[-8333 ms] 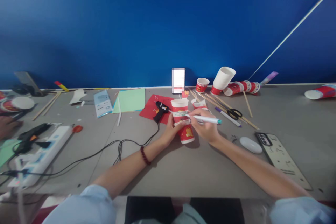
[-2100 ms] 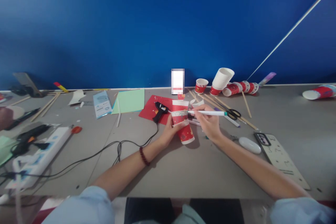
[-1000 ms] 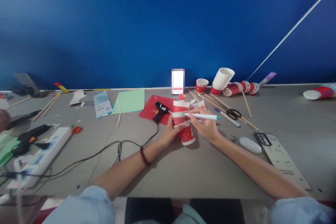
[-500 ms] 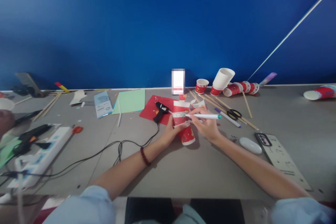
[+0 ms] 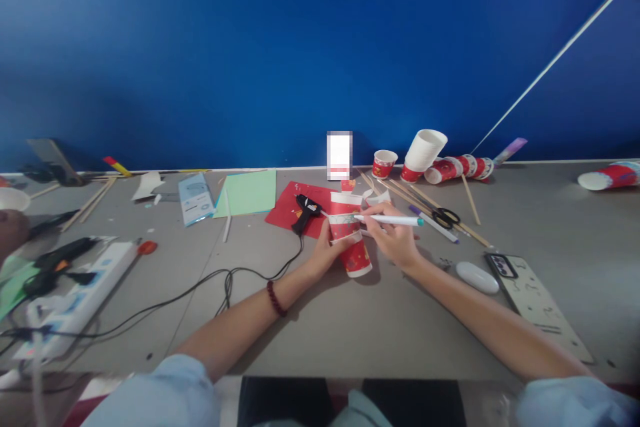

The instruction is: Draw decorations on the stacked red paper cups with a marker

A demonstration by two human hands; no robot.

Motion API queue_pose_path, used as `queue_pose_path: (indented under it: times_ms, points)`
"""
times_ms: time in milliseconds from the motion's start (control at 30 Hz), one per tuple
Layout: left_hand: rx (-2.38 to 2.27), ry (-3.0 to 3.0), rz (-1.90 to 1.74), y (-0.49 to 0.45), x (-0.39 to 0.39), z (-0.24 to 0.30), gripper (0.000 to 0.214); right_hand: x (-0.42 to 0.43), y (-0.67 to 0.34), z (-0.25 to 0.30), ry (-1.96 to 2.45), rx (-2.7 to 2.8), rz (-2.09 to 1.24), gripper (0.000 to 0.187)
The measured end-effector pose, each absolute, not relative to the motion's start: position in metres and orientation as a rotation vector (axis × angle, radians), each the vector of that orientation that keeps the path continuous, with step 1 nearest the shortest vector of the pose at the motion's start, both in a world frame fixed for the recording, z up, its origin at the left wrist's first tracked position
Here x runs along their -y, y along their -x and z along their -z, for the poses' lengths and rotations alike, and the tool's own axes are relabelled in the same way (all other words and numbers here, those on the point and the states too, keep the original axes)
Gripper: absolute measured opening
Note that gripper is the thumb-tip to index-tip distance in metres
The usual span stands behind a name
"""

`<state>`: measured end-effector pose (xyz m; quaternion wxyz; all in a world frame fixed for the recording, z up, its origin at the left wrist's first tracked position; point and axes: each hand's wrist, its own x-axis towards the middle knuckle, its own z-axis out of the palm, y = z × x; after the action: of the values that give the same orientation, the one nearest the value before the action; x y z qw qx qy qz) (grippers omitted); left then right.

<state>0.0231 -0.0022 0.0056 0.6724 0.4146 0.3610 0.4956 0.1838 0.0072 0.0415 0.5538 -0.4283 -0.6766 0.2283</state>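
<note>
Red and white paper cups (image 5: 356, 257), joined end to end, lean on the table in front of me. My left hand (image 5: 326, 252) is closed around their lower middle, with the thumb across the front. In my right hand (image 5: 397, 240) is a white marker pen (image 5: 393, 219) with a green end, pinched between the fingers. Its tip points left and meets, or nearly meets, the white band on the upper cup. Beside the cups, a black hot glue gun (image 5: 306, 212) rests on red paper (image 5: 283, 213).
Stacked cups (image 5: 425, 150), scissors (image 5: 445, 217), a purple marker (image 5: 434, 224) and wooden sticks lie right of centre. A computer mouse (image 5: 477, 277) and phone (image 5: 537, 303) sit nearer. Leftward are green paper (image 5: 247, 193), a power strip (image 5: 80, 300), cables and another person's hand (image 5: 13, 232).
The marker pen's tip has shifted very slightly to the right along the white band. My left hand and the cups stay in place.
</note>
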Motion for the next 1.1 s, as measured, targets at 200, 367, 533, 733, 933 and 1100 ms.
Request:
queue_pose_path:
  times_ms: [200,367,533,733,933,1100]
  points:
    - [-0.817,-0.947,-1.136,-0.023,0.002,-0.007,0.055,-0.006,-0.182,-0.045,0.997,1.605,-0.555,0.008]
    - [-0.812,-0.936,-1.126,-0.023,0.002,-0.006,0.056,-0.005,-0.182,-0.047,1.003,1.619,-0.517,0.008]
    - [-0.811,-0.940,-1.116,-0.023,0.001,-0.004,0.056,-0.006,-0.182,-0.047,1.003,1.617,-0.509,0.009]
    - [-0.823,-0.951,-1.101,-0.023,0.002,-0.004,0.055,-0.006,-0.183,-0.046,1.017,1.593,-0.541,0.008]
    - [-0.846,-0.957,-1.137,-0.023,0.001,-0.005,0.057,-0.008,-0.186,-0.036,1.090,1.387,-0.635,0.010]
    - [-0.856,-0.923,-1.152,-0.024,-0.001,0.001,0.068,-0.007,-0.187,-0.033,1.019,1.463,-0.599,0.011]
